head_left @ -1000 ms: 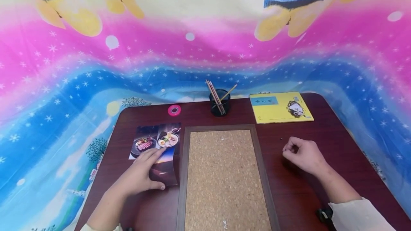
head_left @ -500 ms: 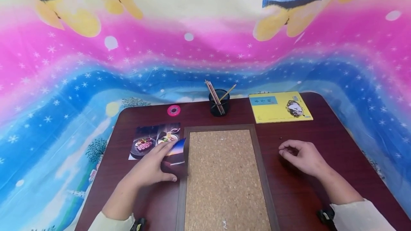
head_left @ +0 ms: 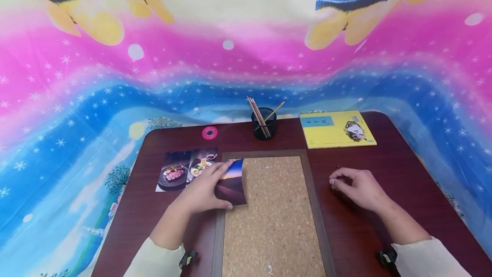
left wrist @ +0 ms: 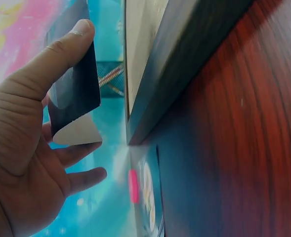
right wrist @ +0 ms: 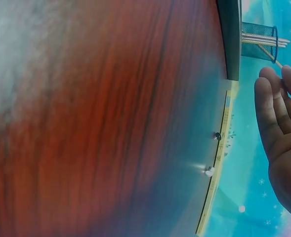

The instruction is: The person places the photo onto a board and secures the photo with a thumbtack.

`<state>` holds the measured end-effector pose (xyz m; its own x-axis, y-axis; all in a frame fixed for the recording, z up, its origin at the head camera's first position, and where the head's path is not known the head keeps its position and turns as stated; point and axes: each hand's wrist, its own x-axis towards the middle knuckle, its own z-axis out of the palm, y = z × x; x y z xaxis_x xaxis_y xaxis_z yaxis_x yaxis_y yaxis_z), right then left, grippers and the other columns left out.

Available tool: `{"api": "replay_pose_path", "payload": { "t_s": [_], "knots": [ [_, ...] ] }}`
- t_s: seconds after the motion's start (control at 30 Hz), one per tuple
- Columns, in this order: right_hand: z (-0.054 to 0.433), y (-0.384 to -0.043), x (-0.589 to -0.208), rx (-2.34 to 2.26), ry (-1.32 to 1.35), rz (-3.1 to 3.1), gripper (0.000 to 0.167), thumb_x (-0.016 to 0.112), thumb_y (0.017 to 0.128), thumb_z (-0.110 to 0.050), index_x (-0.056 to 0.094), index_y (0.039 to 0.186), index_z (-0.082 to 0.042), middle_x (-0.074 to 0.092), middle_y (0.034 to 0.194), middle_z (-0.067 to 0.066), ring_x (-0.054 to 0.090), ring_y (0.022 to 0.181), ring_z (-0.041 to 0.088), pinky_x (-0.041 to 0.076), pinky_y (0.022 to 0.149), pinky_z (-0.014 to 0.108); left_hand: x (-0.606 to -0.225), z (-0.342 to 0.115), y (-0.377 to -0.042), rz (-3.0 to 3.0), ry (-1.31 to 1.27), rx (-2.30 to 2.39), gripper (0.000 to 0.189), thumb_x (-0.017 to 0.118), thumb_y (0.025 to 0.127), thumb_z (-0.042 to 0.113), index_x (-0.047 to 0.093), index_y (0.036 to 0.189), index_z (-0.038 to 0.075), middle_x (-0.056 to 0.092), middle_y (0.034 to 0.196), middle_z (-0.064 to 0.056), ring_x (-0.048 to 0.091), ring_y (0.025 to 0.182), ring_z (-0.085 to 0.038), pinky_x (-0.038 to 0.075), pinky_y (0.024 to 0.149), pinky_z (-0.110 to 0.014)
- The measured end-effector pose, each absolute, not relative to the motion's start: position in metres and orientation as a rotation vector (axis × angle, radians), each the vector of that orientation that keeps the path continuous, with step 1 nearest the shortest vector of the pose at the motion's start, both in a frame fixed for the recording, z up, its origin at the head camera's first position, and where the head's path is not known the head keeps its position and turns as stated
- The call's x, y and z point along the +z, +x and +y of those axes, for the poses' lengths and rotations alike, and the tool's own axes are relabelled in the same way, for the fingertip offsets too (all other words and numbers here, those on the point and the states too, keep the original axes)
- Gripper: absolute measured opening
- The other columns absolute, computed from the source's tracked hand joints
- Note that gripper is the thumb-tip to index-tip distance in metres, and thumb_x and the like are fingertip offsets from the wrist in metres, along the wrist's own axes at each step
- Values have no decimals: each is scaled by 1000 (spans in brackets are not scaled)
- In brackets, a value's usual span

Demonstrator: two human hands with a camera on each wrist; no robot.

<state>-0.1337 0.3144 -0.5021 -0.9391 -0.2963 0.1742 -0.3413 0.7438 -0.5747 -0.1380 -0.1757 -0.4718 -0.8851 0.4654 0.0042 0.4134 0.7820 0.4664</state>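
Note:
My left hand holds a photo print of a purple and orange sky over the left part of a framed corkboard. In the left wrist view the thumb lies on the dark print and fingers pass behind it; one lower corner bends up pale. Two food photo prints, one of sliced meat and one of a bowl, lie on the table beyond that hand. Right of the board, my right hand has thumb and forefinger tips together; I cannot tell whether they pinch something small.
A pink ring-shaped roll lies at the back left. Behind the board stands a black mesh cup of pencils. A yellow book lies back right. Two small pushpin-like things, one dark and one silvery, sit on the table.
My left hand has moved right, carrying the sky print off the table's left side to over the corkboard's left edge. The bowl print shows more now. My right hand has shifted slightly left.

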Motion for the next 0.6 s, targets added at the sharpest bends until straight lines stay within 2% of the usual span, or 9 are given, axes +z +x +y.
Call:
{"api": "replay_pose_path", "payload": {
  "t_s": [0.3,0.47,0.6],
  "knots": [
    [308,-136,-502,996,554,-2855,8,80,94,-25,77,102,-26,68,82,-19,59,68,5,52,63,25,-479,-152,-150,2884,727,527,121,91,66,63,26,165,38,38,163,-1,40,146,-34,36,117,-59],
    [303,-139,-501,1015,570,-2867,15,80,93,-29,79,106,-21,70,87,-18,60,71,6,54,65,26,-482,-144,-154,2892,747,433,118,90,67,63,30,164,35,37,164,-3,39,148,-34,30,119,-61],
    [299,-141,-499,1046,562,-2878,14,81,92,-30,79,104,-23,69,84,-16,59,69,8,52,62,26,-483,-137,-157,2884,764,399,114,90,68,60,34,163,32,38,164,-6,38,148,-35,27,119,-65]
  ]
}}
